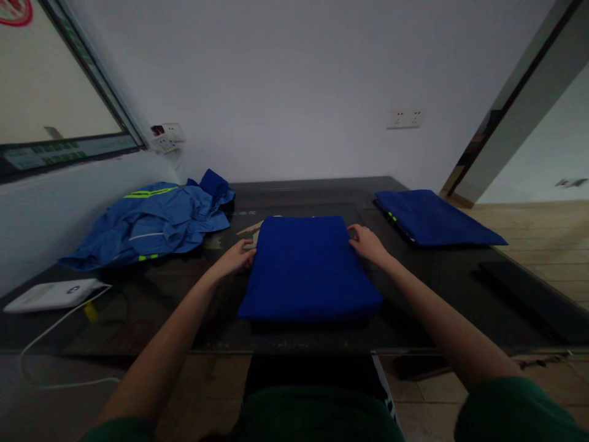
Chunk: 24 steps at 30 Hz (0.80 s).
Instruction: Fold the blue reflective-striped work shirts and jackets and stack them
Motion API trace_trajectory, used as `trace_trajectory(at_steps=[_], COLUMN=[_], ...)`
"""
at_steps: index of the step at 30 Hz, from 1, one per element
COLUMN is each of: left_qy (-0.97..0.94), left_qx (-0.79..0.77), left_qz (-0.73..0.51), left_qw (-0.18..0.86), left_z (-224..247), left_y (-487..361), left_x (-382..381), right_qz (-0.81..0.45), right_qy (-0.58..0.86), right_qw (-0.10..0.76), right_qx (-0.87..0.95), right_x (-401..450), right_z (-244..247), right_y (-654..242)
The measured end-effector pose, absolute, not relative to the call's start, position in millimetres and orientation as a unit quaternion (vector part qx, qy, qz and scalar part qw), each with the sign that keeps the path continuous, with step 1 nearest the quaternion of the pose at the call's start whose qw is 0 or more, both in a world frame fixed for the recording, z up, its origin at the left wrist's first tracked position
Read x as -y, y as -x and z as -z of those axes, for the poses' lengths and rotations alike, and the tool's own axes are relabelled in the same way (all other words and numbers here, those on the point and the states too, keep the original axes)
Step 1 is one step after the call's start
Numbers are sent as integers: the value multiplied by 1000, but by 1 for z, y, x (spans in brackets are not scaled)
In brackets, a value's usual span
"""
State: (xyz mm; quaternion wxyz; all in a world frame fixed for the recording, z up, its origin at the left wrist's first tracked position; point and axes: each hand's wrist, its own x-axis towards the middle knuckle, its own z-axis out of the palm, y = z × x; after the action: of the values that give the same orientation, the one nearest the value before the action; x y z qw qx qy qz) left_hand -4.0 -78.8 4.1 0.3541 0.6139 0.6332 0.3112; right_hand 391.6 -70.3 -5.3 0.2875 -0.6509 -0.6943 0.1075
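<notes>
A dark blue folded cloth [307,270] lies flat on the dark table [294,191], close to its front edge. My left hand [239,255] is at the cloth's upper left edge, its fingertips touching the side. At the upper right edge my right hand [365,241] has thumb and fingers on the cloth's side. Both hands look closed in a light pinch on the edges. The undersides of the cloth's edges are hidden.
Crumpled light blue garments [161,224] with yellow stripes lie at the left. Another folded blue garment [437,218] is at the right, near a flat black object [536,301]. A white device [55,294] with a cable sits at the left front.
</notes>
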Motion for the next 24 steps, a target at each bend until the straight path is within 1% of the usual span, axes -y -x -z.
trace_trajectory(at_steps=[1,3,5,7,10,13,16,20,24], left_qy=[-626,-627,-625,-616,-598,-584,-574,-580,-590], left_qx=[-595,-537,-515,-507,-507,-532,-583,-634,-616], left_qz=[-273,-249,-264,-285,-333,-386,-393,-391,-414], left_qw=[424,506,524,531,524,476,421,331,318], left_z=[-8,-13,-16,-15,-8,-2,1,2,2], left_y=[9,16,19,16,4,-10,-16,-13,-12], left_x=[102,149,189,216,233,238,244,249,247], right_qz=[-145,-287,-381,-407,-392,-381,-352,-273,-257], right_qy=[640,589,553,543,549,572,613,643,640], right_qw=[283,289,304,327,363,377,383,405,408], right_qx=[700,698,675,658,643,621,594,590,599], right_x=[90,136,183,221,248,251,251,255,255], right_z=[1,-7,-14,-16,-11,0,12,19,19], right_y=[-397,-405,-405,-399,-385,-379,-379,-376,-373])
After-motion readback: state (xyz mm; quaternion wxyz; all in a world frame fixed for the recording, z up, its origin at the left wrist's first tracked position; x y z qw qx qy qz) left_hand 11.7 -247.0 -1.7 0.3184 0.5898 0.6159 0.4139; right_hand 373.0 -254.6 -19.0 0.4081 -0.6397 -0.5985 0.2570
